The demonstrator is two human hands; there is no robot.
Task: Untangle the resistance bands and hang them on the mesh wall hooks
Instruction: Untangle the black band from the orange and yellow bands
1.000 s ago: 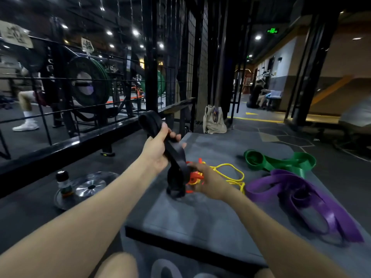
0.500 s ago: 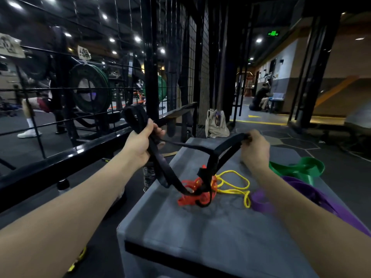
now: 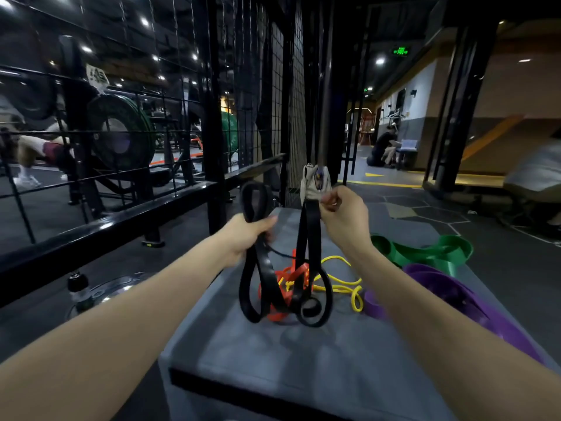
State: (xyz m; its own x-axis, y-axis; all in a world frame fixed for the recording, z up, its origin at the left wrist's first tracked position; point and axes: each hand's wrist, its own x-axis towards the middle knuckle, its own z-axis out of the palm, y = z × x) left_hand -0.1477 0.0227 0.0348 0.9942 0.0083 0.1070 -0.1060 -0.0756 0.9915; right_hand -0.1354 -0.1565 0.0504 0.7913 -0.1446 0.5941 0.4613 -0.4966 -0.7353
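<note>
1. A grey padded bench [image 3: 273,354] carries the bands; a black mesh wall [image 3: 291,95] rises just beyond its far end, with a beige bag [image 3: 312,185] at the foot of it. On the floor to the left stand a dark bottle [image 3: 79,288] and a shiny metal plate [image 3: 113,291].
2. The black band [image 3: 264,287] is flat, glossy and wide. Its loops droop onto the bench, threaded through a thin orange band [image 3: 288,275] and a thinner yellow band [image 3: 343,284].
3. A broad green band [image 3: 431,253] and a purple band [image 3: 455,296] lie folded to the right, clear of the tangle.
4. The left hand [image 3: 246,235] is clenched around a loop of the black band; the right hand [image 3: 343,217] pinches another strand, pulled taut upward.
5. Half a second ago the right hand was lower and further right, holding the strand at a slant; it has since come in closer to the left hand.
</note>
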